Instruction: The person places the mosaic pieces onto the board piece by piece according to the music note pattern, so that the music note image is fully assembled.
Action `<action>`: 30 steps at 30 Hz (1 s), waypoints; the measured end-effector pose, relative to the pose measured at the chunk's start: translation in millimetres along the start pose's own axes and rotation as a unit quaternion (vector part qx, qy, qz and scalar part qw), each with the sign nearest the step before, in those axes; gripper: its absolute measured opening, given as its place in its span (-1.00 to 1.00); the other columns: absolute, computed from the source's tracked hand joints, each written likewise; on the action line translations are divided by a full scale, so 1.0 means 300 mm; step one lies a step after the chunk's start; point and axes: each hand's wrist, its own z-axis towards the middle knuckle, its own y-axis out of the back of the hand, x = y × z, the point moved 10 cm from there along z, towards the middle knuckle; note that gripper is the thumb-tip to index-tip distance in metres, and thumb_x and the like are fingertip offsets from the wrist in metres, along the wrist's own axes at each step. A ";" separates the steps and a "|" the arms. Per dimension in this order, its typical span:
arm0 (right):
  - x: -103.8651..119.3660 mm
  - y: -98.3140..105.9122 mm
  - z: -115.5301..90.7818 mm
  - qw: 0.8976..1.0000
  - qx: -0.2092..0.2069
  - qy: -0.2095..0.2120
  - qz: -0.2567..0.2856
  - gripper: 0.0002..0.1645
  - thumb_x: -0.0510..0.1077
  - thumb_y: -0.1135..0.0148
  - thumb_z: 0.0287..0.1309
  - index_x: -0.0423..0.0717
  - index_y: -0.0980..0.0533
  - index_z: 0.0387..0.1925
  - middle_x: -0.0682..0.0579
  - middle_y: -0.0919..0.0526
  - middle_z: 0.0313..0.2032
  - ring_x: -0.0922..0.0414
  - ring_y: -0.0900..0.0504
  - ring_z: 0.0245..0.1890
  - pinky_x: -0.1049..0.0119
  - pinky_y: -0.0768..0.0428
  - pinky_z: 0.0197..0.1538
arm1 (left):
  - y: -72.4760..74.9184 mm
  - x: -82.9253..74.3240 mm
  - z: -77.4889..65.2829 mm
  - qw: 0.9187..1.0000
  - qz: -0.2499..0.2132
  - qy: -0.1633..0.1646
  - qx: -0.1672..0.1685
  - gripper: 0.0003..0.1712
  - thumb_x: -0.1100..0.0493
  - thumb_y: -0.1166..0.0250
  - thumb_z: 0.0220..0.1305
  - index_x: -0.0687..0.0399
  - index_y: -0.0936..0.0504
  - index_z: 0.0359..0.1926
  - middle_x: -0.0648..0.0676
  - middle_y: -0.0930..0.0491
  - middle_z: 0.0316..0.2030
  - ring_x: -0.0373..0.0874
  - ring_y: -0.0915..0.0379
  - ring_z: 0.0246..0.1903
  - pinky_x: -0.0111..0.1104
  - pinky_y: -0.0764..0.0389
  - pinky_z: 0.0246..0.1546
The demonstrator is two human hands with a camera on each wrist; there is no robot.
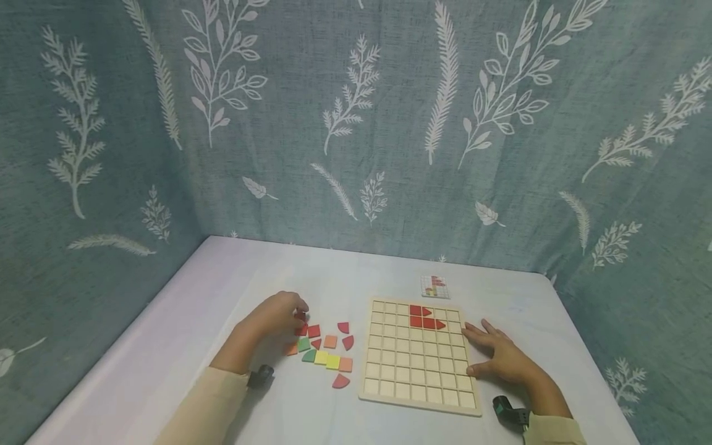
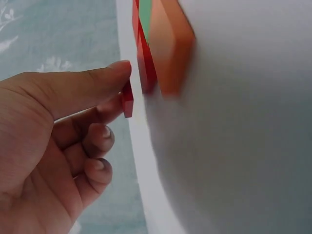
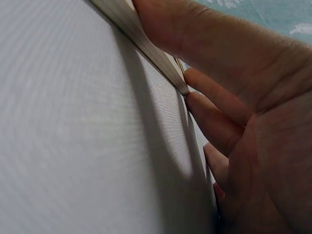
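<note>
My left hand (image 1: 278, 314) pinches a red tile (image 2: 127, 100) between thumb and forefinger, over the left end of a loose group of flat tiles. Under and beside it lie a red square tile (image 1: 314, 331), a green tile (image 1: 303, 345) and an orange tile (image 2: 168, 44). At the right edge of a wooden grid board (image 1: 411, 403), my right hand (image 1: 500, 355) touches the rim with thumb and fingers spread. Near the board's top sit two rows of red tiles (image 1: 416, 322), each ending in a pointed piece. In the right wrist view, the thumb meets the board's edge.
More tiles lie left of the board: yellow squares (image 1: 332, 362), a green quarter piece (image 1: 309, 356) and red quarter pieces (image 1: 341, 381). Behind the board is a small pattern card (image 1: 435, 287) with a coloured grid picture. Leaf-patterned curtains (image 1: 356, 123) border the white table (image 1: 245, 266).
</note>
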 end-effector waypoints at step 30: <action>0.011 0.002 0.000 1.000 -0.003 0.011 0.002 0.24 0.26 -0.58 -0.49 -0.06 -0.37 0.35 -0.06 -0.23 0.41 -0.28 0.18 0.44 -0.36 0.24 0.29 | -0.142 -0.527 0.088 0.967 0.081 -0.243 -0.015 -0.94 0.17 -0.41 0.18 -0.12 -0.73 -0.32 -0.25 -0.50 -0.44 -0.29 -0.40 -0.41 -0.38 -0.50 -0.27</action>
